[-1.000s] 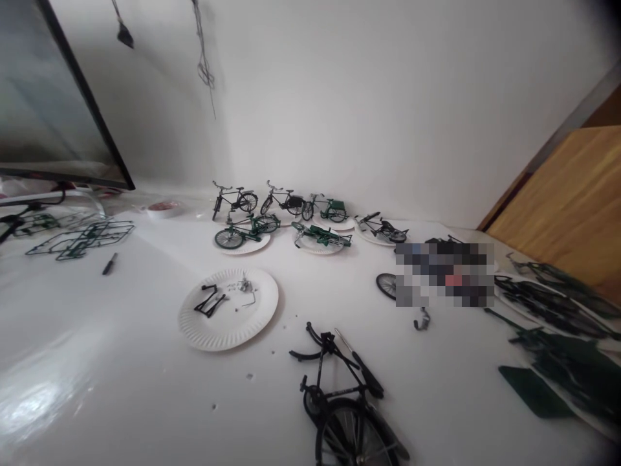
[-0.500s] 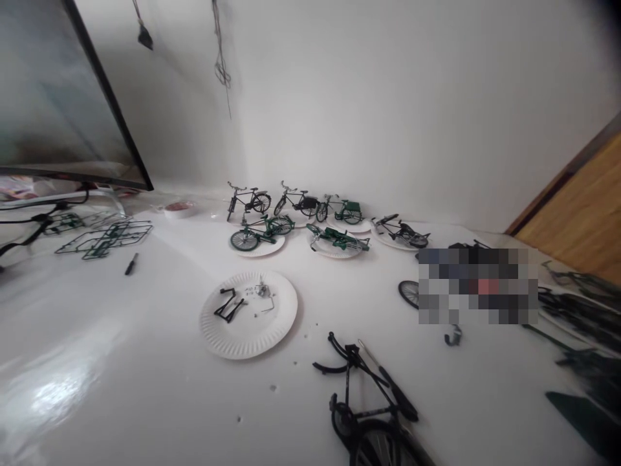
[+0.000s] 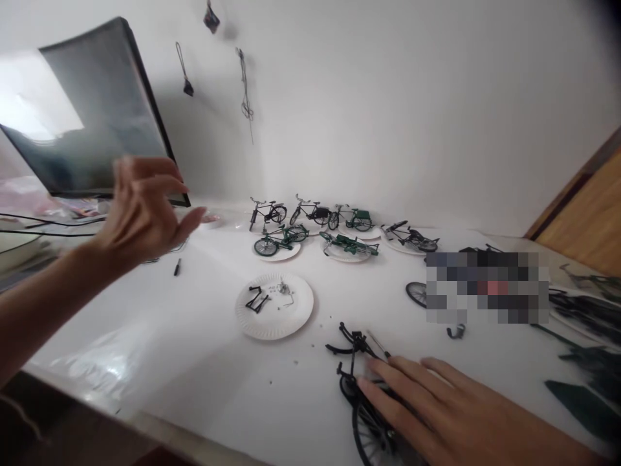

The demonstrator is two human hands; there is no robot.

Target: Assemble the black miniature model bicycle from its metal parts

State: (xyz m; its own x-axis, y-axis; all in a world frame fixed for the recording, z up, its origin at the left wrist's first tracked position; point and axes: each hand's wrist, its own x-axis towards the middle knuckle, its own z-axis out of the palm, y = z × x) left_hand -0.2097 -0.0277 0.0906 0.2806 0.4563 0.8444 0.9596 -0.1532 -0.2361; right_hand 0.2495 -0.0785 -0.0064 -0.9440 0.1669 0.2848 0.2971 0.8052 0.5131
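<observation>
Raised in front of the monitor, my left hand (image 3: 145,210) has bent fingers and a thumb held apart, with nothing in it. My right hand (image 3: 427,395) lies spread over a black model bicycle (image 3: 371,430) at the lower right, its fingertips at the frame and covering part of it. The bicycle lies on its side on the white table. Beyond those fingertips the thin shaft of a screwdriver (image 3: 377,342) shows. A white paper plate (image 3: 252,328) left of the bicycle holds black frame pieces (image 3: 257,299) and small silvery parts (image 3: 284,288).
Several model bicycles (image 3: 347,246) stand or lie on plates near the wall. A monitor (image 3: 111,110) is at the left, with a small dark tool (image 3: 177,266) on the table (image 3: 194,382). Dark green parts (image 3: 577,401) and a loose wheel (image 3: 416,294) are at the right.
Both my hands have come into view, the left one raised and the right one over the black bicycle. The view has shifted, so the monitor and table's front edge show more.
</observation>
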